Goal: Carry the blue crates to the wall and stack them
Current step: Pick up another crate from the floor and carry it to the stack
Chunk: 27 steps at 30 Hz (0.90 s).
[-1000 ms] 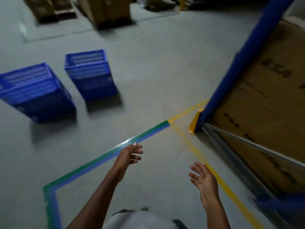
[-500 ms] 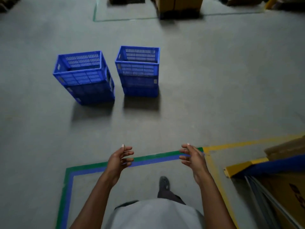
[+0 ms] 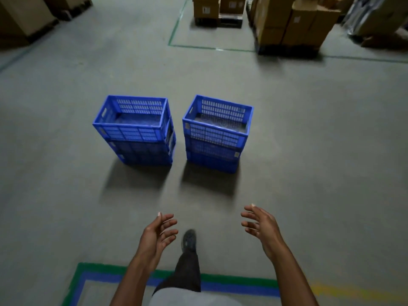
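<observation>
Two stacks of blue slatted crates stand side by side on the grey floor ahead of me, the left stack [image 3: 134, 131] and the right stack [image 3: 217, 133], each with an empty crate on top. My left hand [image 3: 160, 234] and my right hand [image 3: 261, 224] are held out in front of me, palms facing each other, fingers apart and holding nothing. Both hands are well short of the crates. My foot [image 3: 189, 239] steps forward between them.
Green and blue floor tape [image 3: 106, 272] crosses just behind my hands, with a yellow line [image 3: 344, 291] at the right. Pallets of cardboard boxes [image 3: 293, 25] stand at the far side, more boxes [image 3: 19, 16] at the far left. A thin green line [image 3: 176, 29] marks a bay.
I have turned from the blue rack toward the crates and walked over the tape line. The crates now sit centred and closer. Both hands stay empty.
</observation>
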Available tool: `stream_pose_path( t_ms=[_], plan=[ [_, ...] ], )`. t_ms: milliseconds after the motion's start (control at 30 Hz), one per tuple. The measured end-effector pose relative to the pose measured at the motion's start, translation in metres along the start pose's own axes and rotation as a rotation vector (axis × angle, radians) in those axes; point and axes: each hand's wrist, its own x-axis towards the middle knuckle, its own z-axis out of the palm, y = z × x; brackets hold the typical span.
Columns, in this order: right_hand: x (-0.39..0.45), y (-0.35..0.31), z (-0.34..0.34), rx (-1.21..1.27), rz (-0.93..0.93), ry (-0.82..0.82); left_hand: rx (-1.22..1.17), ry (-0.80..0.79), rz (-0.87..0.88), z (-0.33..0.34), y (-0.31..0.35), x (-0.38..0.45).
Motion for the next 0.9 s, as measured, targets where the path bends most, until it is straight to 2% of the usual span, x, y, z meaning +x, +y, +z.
stream_pose_path(
  t_ms=[233, 367, 600, 900],
  plan=[
    [0.126, -0.106, 0.063, -0.051, 0.021, 0.039, 0.17, -0.03, 0.008, 0.058, 0.138, 0.16],
    [0.193, -0.155, 0.079, -0.111, -0.003, 0.095, 0.267, -0.024, -0.05, 0.087, 0.2, 0.24],
    [0.349, -0.215, 0.089, -0.097, 0.066, 0.154, 0.37, -0.038, -0.112, 0.133, 0.275, 0.391],
    [0.548, -0.285, 0.094, -0.194, 0.211, 0.145, 0.382, 0.071, -0.18, 0.223, 0.346, 0.524]
  ],
)
